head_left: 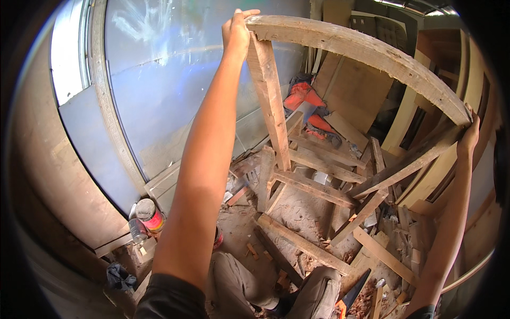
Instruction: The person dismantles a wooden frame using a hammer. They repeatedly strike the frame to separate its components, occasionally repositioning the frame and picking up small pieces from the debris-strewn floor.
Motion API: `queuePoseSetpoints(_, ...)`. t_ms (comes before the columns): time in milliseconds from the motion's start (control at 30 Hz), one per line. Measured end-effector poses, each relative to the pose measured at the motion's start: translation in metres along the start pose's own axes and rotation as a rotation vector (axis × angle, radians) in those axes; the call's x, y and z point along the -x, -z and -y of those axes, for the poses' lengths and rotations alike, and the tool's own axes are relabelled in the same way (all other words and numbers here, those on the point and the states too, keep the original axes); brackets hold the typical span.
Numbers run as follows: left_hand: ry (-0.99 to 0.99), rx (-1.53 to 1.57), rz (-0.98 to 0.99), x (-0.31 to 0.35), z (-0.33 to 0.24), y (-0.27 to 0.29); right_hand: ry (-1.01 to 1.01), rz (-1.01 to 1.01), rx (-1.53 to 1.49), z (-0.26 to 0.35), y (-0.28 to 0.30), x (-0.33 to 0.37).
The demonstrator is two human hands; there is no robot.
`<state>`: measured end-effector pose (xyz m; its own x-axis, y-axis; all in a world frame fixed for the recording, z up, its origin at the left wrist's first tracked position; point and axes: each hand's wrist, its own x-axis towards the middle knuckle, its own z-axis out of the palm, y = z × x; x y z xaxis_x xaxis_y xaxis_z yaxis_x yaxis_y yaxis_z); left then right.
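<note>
A rough wooden chair frame (313,183) stands before me, with two uprights, crosspieces and legs. Across the tops of its uprights runs a thick wooden top rail (350,47). My left hand (237,35) is closed around the rail's left end, above the left upright (268,95), one finger stretched along the top. At the rail's right end, where it meets the right upright (414,159), my right hand (468,133) grips from the outer side; part of its fingers is hidden behind the wood. Both arms reach forward and apart.
Near my knees lies a handsaw (350,295) with an orange handle. Paint cans (150,215) stand at the left by a blue-grey panel (170,69). Wood offcuts (409,239) and shavings litter the floor. Red and dark cloth (308,101) and wooden boards (356,95) are at the back.
</note>
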<state>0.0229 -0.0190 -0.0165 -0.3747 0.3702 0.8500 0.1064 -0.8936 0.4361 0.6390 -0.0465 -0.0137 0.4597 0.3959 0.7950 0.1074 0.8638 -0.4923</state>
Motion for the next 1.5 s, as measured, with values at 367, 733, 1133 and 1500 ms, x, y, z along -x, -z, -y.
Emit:
queuePoseSetpoints(367,0.049,0.120,0.132,-0.017,0.026,0.013,-0.267,0.226,-0.217,0.046,-0.009,0.042)
queuePoseSetpoints(733,0.152,-0.012,0.026,0.007,-0.005,-0.011,-0.061,0.047,0.302,0.049,-0.023,0.025)
queuePoseSetpoints(1133,0.132,0.002,0.014,0.007,-0.006,-0.014,0.021,-0.039,0.177,0.021,-0.024,-0.001)
queuePoseSetpoints(1500,0.124,-0.114,0.020,0.002,-0.004,-0.006,-0.222,0.142,0.113,0.037,-0.026,0.009)
